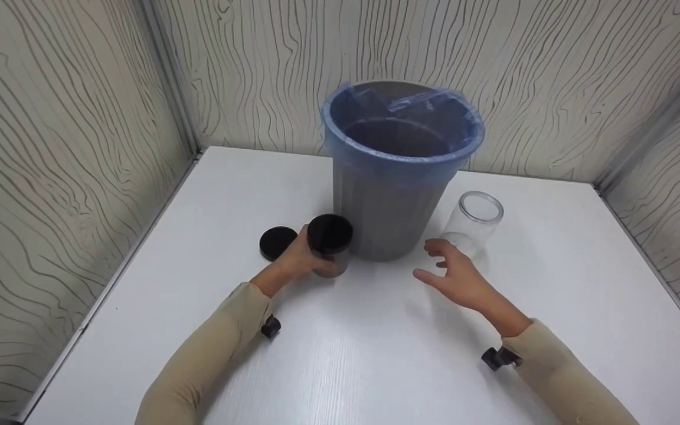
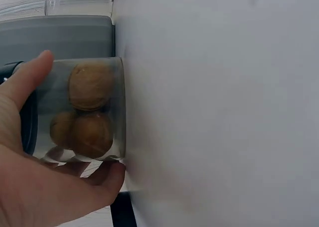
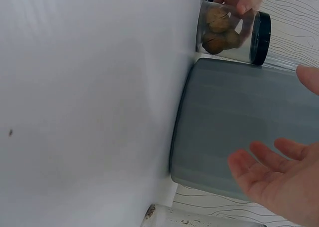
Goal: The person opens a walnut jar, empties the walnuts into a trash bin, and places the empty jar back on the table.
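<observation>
Clasping clear jar (image 2: 52,95), black lid (image 1: 330,231), brown walnuts (image 2: 91,85) inside: left grip (image 1: 300,257) curled; right grip (image 1: 459,280) spread.

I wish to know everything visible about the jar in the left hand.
The jar is a clear cylinder, apparently glass or plastic, closed with a black lid. At least three brown, walnut-like balls sit inside. It appears to stand upright on the white table, beside the grey bin; contact there is unclear. The left hand grips it.
</observation>
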### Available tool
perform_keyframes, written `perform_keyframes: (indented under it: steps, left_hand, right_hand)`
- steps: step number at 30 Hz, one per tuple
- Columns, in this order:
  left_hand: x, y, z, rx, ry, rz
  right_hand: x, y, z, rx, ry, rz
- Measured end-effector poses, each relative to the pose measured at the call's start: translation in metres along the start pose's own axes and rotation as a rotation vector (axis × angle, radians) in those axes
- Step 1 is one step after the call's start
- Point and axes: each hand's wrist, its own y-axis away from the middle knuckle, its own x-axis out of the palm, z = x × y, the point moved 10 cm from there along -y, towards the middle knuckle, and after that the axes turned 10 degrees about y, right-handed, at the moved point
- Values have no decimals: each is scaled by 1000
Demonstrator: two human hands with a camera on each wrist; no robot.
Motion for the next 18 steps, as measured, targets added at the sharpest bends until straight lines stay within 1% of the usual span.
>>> perform_keyframes:
  steps: [3, 5, 8, 11, 15, 18]
  left_hand:
    - [-2, 3, 8, -105, -66, -37]
    - [-4, 5, 10, -141, -103, -50]
    - [-4, 6, 8, -143, -143, -58]
    - [-2, 8, 6, -137, -179, -48]
    - [6, 11, 1, -130, -229, -7]
    - [15, 14, -3, -110, -232, 35]
  right_hand:
    - [0, -1, 3, -3, -7, 9]
    - [0, -2, 5, -7, -7, 14]
    - [1, -4, 7, -8, -3, 19]
    - [3, -5, 8, -14, -3, 20]
    - [6, -6, 10, -27, -4, 18]
    - [6, -6, 13, -41, -2, 17]
